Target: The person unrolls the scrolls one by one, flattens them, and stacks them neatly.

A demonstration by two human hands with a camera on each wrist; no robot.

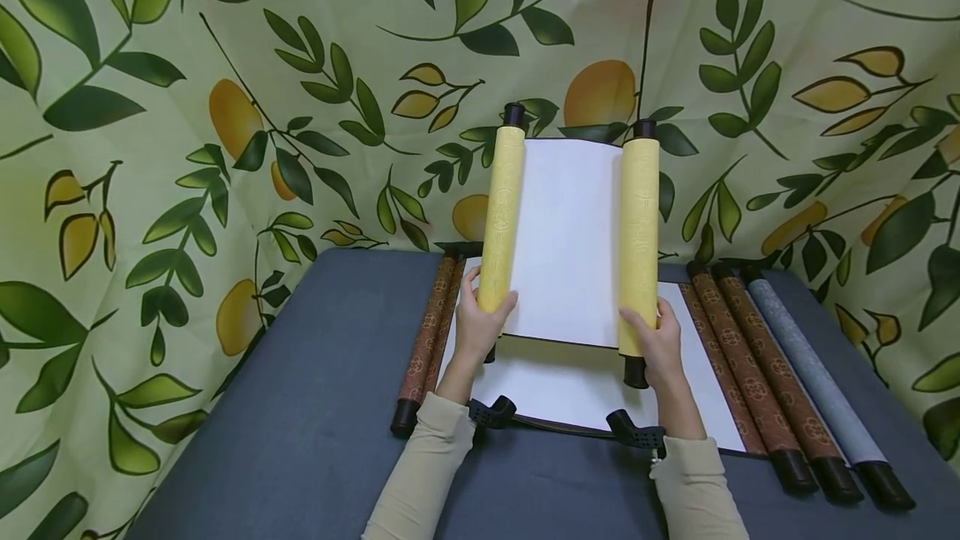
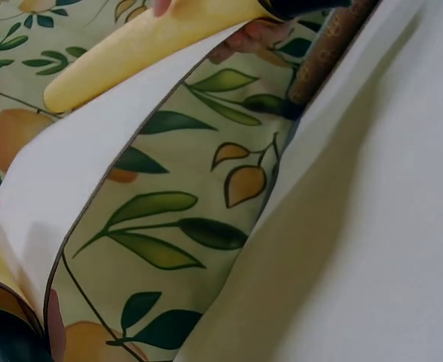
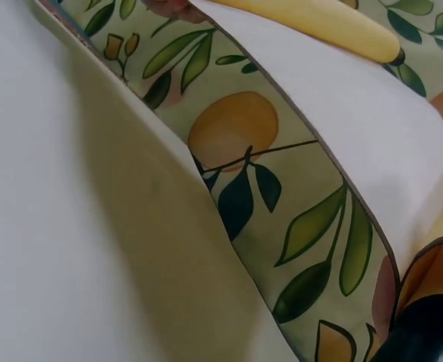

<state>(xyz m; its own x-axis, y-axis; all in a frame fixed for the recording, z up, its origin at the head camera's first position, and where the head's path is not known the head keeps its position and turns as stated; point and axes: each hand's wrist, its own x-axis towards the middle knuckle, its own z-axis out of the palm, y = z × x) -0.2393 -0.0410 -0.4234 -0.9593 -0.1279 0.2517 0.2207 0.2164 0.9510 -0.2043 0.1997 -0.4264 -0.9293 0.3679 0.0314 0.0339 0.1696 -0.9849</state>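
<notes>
A partly unrolled yellow scroll is held up above the table, its white sheet [image 1: 573, 232] facing me between two rolls. My left hand [image 1: 480, 319] grips the lower part of the left yellow roll [image 1: 502, 215], thumb across its front. On the other side, my right hand [image 1: 662, 344] grips the right yellow roll [image 1: 640, 232] near its black end knob [image 1: 635, 372]. Underneath lies a spread brown-patterned scroll with a white sheet [image 1: 562, 377]. Both wrist views show the raised sheet [image 2: 100, 151] hanging with a dark lower edge, apart from the white sheet [image 3: 40, 188] below.
Rolled brown patterned ends [image 1: 423, 348] lie at the spread scroll's left. To its right lie brown scrolls [image 1: 780, 373] and a grey-blue scroll [image 1: 817, 373], side by side. Leaf-printed cloth [image 1: 337, 148] rises behind and beside the blue-grey table [image 1: 300, 407].
</notes>
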